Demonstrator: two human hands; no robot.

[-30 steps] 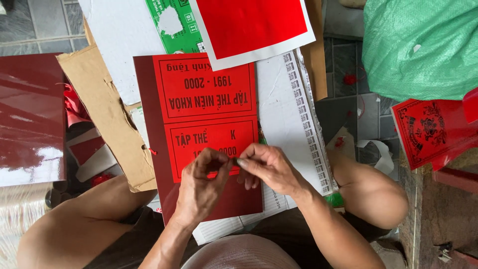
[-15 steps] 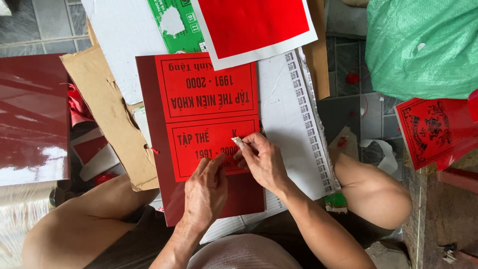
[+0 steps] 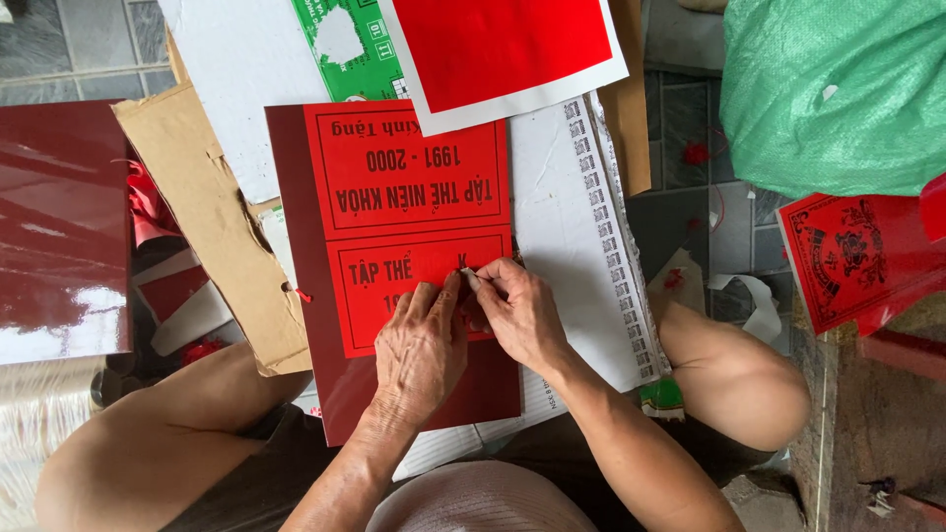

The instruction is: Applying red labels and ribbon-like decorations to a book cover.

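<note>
I see my left hand (image 3: 422,347) lying flat, fingers spread and released, pressing on the lower bright red printed paper label (image 3: 419,286) that sits on the dark maroon glossy board (image 3: 394,394); my right hand (image 3: 517,313) is just beside it, thumb and forefinger pinched on a small pale strip (image 3: 471,279) at the label's right half — whether it is tape or backing I cannot tell; a second red label (image 3: 414,167) sits above it, toward the board's far edge; the board rests on a white perforated sheet (image 3: 572,227) over my lap; brown cardboard (image 3: 207,227) lies off its left edge, a green woven sack (image 3: 838,89) well apart at the upper right, a red ornamented packet (image 3: 852,256) below it.
</note>
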